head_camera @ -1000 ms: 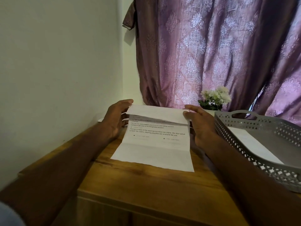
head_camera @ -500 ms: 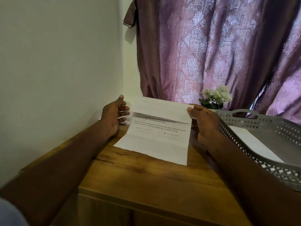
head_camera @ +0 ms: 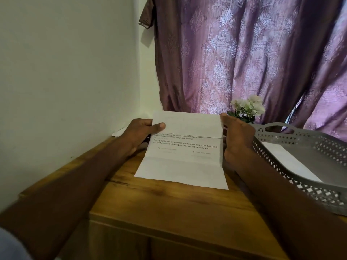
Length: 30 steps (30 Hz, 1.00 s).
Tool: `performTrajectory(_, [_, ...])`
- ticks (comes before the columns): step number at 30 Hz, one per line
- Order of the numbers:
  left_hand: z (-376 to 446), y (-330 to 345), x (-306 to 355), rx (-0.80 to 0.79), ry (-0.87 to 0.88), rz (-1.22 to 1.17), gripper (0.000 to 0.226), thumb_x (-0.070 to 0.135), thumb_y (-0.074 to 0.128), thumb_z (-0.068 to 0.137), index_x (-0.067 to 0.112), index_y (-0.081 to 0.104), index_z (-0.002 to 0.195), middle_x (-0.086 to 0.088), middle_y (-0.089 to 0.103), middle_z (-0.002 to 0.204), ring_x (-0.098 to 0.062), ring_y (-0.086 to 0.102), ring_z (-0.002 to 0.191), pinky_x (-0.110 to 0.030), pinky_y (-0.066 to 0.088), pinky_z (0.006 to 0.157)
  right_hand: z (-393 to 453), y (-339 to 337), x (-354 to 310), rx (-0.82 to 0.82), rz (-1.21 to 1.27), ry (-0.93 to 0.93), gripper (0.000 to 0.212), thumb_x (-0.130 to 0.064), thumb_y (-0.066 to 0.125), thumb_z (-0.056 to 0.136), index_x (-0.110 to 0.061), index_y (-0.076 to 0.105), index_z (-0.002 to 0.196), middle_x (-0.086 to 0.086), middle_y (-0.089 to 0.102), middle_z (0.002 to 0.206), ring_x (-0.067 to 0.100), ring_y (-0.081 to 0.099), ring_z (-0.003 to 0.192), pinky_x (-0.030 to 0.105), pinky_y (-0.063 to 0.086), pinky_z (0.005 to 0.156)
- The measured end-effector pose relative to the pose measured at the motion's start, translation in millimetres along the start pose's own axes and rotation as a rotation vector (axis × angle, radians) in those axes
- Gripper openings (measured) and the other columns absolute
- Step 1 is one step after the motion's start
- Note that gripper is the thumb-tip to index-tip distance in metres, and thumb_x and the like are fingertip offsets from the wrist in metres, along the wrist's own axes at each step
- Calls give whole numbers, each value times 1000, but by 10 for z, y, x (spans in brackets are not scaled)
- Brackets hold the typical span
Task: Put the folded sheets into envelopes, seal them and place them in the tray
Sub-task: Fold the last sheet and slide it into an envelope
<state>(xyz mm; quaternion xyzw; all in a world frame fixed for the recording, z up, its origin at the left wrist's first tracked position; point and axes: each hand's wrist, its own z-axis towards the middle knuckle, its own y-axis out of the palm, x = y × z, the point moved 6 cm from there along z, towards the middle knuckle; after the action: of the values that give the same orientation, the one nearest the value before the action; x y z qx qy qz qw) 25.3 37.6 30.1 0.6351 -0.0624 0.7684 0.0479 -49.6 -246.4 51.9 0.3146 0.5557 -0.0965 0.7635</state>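
Observation:
A white printed sheet [head_camera: 183,162] lies on the wooden table [head_camera: 169,203], its upper third folded down toward me over the text. My left hand [head_camera: 139,135] pinches the folded flap at its left edge, thumb on top. My right hand [head_camera: 235,136] holds the sheet's right edge. A grey perforated tray [head_camera: 308,190] stands to the right, with a white envelope [head_camera: 287,162] lying inside it. A white paper corner [head_camera: 118,132] shows behind my left hand by the wall.
A small pot of white flowers [head_camera: 247,107] stands behind the sheet, close to the tray's far corner. A purple patterned curtain [head_camera: 244,53] hangs at the back. A plain wall [head_camera: 65,72] borders the table on the left.
The left hand, apart from the sheet half a second ago, now grips the flap's left edge. The sheet's near end has slid closer to me.

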Motion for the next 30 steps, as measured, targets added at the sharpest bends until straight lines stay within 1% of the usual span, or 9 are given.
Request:
performTrajectory(3, [21,-92,0,78,10,-49,32,26,86,79,7,76,102,-15,79,108,-39,76,101,-59,58,96,-20,1,-46,-9,57,-1,16,-28,71,94,-12,75,91,4,77,77,7,68,54,19,50,46])
performTrajectory(5, [23,-154,1,124,16,-100,23,26,89,75,10,77,86,-18,79,105,-41,76,100,-60,58,94,-21,37,-67,-97,-33,-9,30,-45,66,96,-17,73,100,-1,78,87,6,73,69,23,52,59])
performTrajectory(7, [18,-180,-3,147,6,-138,36,26,91,70,4,75,94,-19,79,104,-42,76,99,-61,58,93,-54,92,-63,-194,-144,-15,38,-58,66,91,-22,70,101,-4,79,95,11,74,85,30,51,69])
performTrajectory(11, [15,-207,4,180,21,-123,55,20,91,75,-15,62,105,-23,77,101,-44,76,94,-63,59,89,-171,210,-9,-366,-153,17,23,-29,80,87,-10,72,97,-1,77,77,6,72,60,18,51,48])
performTrajectory(13, [20,-239,8,210,37,-106,55,18,91,76,-18,59,102,-24,77,97,-42,77,91,-63,60,86,-175,213,-4,-370,-220,-10,19,-19,81,86,-6,73,97,0,77,77,8,72,62,18,52,49])
performTrajectory(17, [37,-220,25,207,40,27,35,15,86,82,-10,67,96,-15,80,93,-34,78,89,-56,62,87,-98,148,23,-295,-222,-20,13,-7,79,86,-4,75,98,13,79,91,25,77,78,35,63,67])
performTrajectory(21, [77,-190,-15,175,25,115,20,10,84,84,-4,72,92,-15,79,93,-39,77,92,-56,62,88,-129,87,-27,-226,-139,-2,10,1,74,89,-2,71,97,15,75,86,15,73,54,23,54,44])
performTrajectory(26, [70,-272,14,253,75,230,21,23,88,81,5,77,87,-8,80,84,-24,74,70,-36,63,76,-176,107,-23,-244,-122,26,16,7,66,93,-3,69,106,10,73,87,8,70,50,21,53,42])
performTrajectory(30, [51,-289,42,288,104,209,21,23,89,80,5,78,85,-10,79,80,-17,66,60,-30,60,67,-159,114,-22,-245,-119,27,21,9,61,95,-5,69,109,9,73,88,9,71,51,21,53,42])
